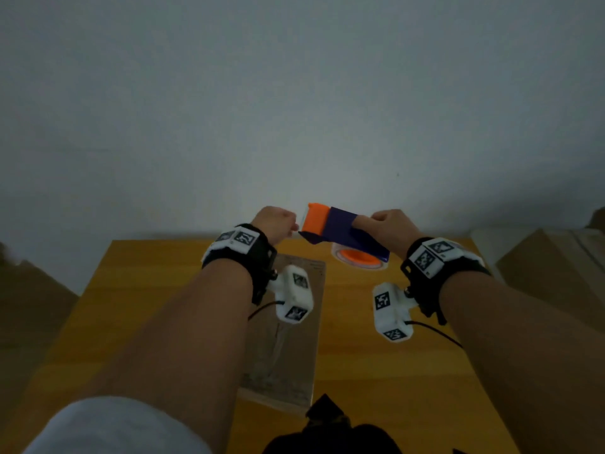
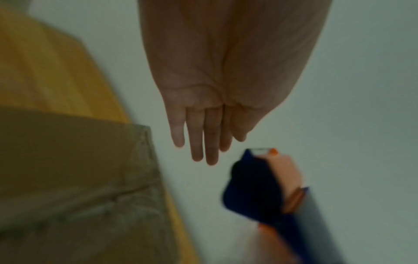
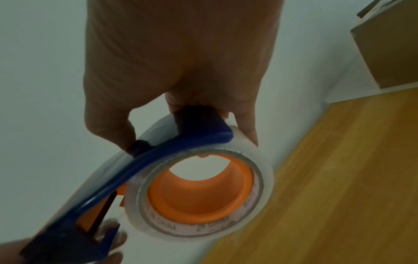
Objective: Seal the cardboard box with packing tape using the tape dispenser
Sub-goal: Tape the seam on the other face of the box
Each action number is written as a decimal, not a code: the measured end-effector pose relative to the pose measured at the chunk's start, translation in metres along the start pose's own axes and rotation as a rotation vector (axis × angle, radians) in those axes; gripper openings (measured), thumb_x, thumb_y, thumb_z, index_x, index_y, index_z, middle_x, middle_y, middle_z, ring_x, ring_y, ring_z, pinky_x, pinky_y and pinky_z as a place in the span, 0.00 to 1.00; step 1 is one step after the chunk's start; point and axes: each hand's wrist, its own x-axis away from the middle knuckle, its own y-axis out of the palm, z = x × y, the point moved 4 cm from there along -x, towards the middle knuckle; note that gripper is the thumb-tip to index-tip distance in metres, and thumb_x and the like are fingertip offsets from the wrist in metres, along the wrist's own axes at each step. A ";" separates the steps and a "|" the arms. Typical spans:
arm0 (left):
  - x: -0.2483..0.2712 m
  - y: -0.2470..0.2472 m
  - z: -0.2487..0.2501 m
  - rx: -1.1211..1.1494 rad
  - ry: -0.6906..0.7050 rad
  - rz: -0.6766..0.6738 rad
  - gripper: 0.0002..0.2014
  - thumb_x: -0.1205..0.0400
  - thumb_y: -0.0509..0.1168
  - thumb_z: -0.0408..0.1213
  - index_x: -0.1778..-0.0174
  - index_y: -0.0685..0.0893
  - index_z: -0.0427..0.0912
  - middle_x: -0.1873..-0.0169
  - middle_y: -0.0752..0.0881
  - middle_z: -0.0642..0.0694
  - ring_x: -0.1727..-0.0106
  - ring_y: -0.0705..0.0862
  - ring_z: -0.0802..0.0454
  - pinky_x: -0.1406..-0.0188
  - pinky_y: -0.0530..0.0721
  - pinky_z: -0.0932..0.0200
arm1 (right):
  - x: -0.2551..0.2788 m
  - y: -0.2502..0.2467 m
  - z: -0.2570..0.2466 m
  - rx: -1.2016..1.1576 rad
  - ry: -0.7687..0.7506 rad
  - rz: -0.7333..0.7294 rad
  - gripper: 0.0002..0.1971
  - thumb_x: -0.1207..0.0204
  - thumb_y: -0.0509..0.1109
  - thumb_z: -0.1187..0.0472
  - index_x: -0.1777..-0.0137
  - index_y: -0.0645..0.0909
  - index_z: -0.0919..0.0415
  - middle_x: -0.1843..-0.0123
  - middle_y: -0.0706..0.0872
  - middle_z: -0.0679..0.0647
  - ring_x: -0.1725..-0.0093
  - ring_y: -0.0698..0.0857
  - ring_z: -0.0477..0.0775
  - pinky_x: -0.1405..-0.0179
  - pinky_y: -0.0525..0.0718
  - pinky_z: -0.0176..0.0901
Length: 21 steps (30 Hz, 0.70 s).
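Note:
My right hand [image 1: 389, 227] grips the back end of a blue and orange tape dispenser [image 1: 340, 231], held in the air over the far edge of the yellow table [image 1: 147, 290]. In the right wrist view its fingers [image 3: 246, 128] curl round the blue frame [image 3: 181, 157] and the clear tape roll [image 3: 264, 171]. My left hand [image 1: 276, 224] hovers by the dispenser's orange front end. The left wrist view shows its fingers [image 2: 203, 142] straight and holding nothing, just short of the dispenser [image 2: 255, 187]. The flat brown cardboard box [image 1: 288, 348] lies on the table beneath my left forearm.
A pale wall stands right behind the table's far edge. Another cardboard box [image 1: 550, 273] sits off the table to the right, and a brown shape [image 1: 32, 306] to the left. A dark object [image 1: 327, 430] lies at the near edge.

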 end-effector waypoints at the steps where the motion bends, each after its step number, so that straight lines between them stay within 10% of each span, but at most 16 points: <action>1: 0.005 0.000 0.005 0.173 -0.019 -0.020 0.17 0.15 0.58 0.34 0.33 0.78 0.29 0.32 0.80 0.32 0.33 0.81 0.37 0.32 0.79 0.47 | 0.002 0.000 -0.003 -0.006 -0.009 -0.003 0.20 0.25 0.68 0.46 0.73 0.76 0.58 0.72 0.78 0.54 0.71 0.75 0.53 0.70 0.70 0.42; 6: 0.012 -0.004 0.007 0.433 -0.039 -0.106 0.08 0.16 0.61 0.37 0.60 0.81 0.39 0.52 0.86 0.38 0.53 0.85 0.47 0.51 0.84 0.54 | 0.010 -0.002 -0.009 -0.040 -0.049 -0.003 0.19 0.25 0.68 0.48 0.74 0.76 0.56 0.72 0.77 0.53 0.71 0.75 0.52 0.70 0.70 0.41; 14: 0.014 -0.003 -0.002 0.563 -0.143 -0.125 0.04 0.19 0.65 0.27 0.51 0.84 0.32 0.51 0.87 0.34 0.60 0.86 0.49 0.70 0.88 0.65 | 0.015 -0.004 -0.011 -0.097 -0.078 -0.007 0.20 0.25 0.68 0.48 0.72 0.76 0.61 0.72 0.76 0.57 0.70 0.73 0.56 0.65 0.69 0.45; 18: 0.016 0.000 -0.006 0.568 -0.206 -0.169 0.15 0.15 0.60 0.29 0.34 0.78 0.28 0.35 0.81 0.35 0.37 0.84 0.44 0.54 0.81 0.65 | 0.015 -0.007 -0.012 -0.118 -0.074 -0.008 0.19 0.26 0.69 0.48 0.73 0.76 0.60 0.72 0.77 0.55 0.71 0.75 0.54 0.65 0.71 0.45; 21: 0.016 -0.004 -0.005 0.604 -0.203 -0.169 0.08 0.18 0.64 0.33 0.47 0.83 0.32 0.53 0.89 0.40 0.65 0.91 0.52 0.75 0.84 0.67 | 0.015 -0.008 -0.013 -0.128 -0.067 -0.019 0.18 0.26 0.70 0.48 0.73 0.77 0.58 0.71 0.78 0.54 0.69 0.76 0.54 0.63 0.73 0.45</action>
